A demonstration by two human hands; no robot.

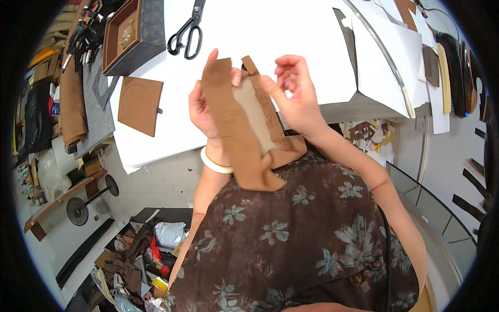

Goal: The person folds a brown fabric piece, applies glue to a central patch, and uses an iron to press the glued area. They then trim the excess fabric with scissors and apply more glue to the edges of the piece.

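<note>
My left hand (201, 106) grips a brown leather piece (234, 130), its thumb over the inner edge and the other fingers partly hidden behind. The piece has a beige inner panel (254, 112) framed by loose brown flaps, and its lower end folds over close to my patterned top. At the far end a narrow brown strip (249, 65) sticks up. My right hand (293, 93) is beside the right-hand flap, its thumb at the flap's edge. The fingers of that hand are loosely curled and apart from the thumb.
On the white-covered table (291, 31) lie black-handled scissors (188, 39), a brown square leather piece (140, 105) and a long metal ruler (382, 54). An open box (130, 36) stands at the back left. Scraps fill a bin (135, 260) at lower left.
</note>
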